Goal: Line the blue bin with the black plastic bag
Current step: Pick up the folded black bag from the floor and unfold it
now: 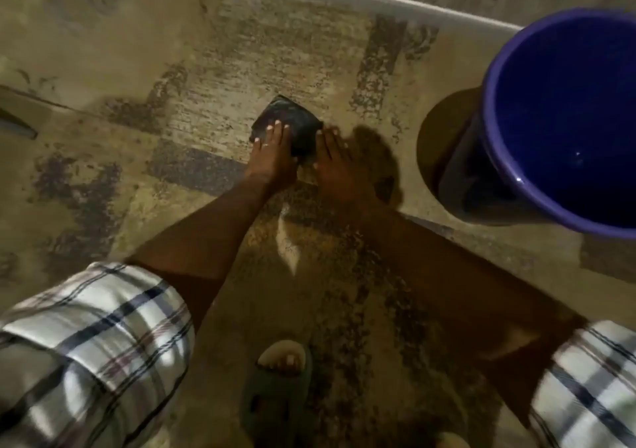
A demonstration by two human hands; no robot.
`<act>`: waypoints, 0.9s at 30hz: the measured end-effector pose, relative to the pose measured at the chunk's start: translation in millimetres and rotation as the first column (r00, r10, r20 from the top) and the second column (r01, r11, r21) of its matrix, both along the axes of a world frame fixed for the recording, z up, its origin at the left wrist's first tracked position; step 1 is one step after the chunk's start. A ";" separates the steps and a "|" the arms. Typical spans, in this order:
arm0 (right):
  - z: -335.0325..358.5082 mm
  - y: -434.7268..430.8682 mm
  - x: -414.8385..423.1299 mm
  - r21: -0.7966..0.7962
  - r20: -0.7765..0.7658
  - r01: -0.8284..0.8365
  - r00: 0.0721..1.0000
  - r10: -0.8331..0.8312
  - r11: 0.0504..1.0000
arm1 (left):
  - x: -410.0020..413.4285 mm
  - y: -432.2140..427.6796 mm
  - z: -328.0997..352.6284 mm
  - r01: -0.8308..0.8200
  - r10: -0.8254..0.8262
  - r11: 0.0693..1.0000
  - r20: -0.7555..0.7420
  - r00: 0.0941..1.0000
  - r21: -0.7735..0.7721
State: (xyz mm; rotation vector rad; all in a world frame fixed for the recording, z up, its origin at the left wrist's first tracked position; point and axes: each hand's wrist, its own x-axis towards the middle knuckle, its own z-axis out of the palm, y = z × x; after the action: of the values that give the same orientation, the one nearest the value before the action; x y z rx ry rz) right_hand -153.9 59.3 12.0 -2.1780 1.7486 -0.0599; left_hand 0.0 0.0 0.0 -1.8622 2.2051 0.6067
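A black plastic bag (292,120), folded into a small flat square, lies on the patterned floor in the middle of the view. My left hand (272,158) rests on its left part with the fingers spread flat over it. My right hand (335,162) touches its right edge, fingers extended. Whether either hand grips the bag or only presses on it is unclear. The blue bin (495,69) stands upright on the floor at the right, apart from the bag, mouth open and nothing visible inside.
A pale baseboard (378,0) runs along the wall at the top. My foot in a grey-green slipper (278,389) stands at the bottom centre. Checked sleeves cover both my upper arms.
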 end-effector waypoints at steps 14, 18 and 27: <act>-77.5 -33.1 35.1 0.176 0.284 0.127 0.943 -0.174 0.976 | 25.3 -12.1 -72.7 -0.120 0.057 0.966 -0.268 0.962 -0.229; -47.8 -40.6 39.4 0.244 0.567 0.443 0.657 -0.497 0.863 | 12.7 -30.3 -18.2 -0.308 0.295 0.947 -0.618 0.728 0.089; 132.9 -71.0 -22.5 0.234 0.863 0.428 0.322 -0.389 0.873 | -19.0 -75.6 197.7 0.099 0.179 0.940 -0.718 0.672 0.327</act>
State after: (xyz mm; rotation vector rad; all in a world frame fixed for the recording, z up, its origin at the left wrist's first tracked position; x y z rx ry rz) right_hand -176.4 -11.7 144.9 -1.1434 1.4940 -1.1781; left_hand -19.0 -75.6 197.7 -1.6315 2.2275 1.9224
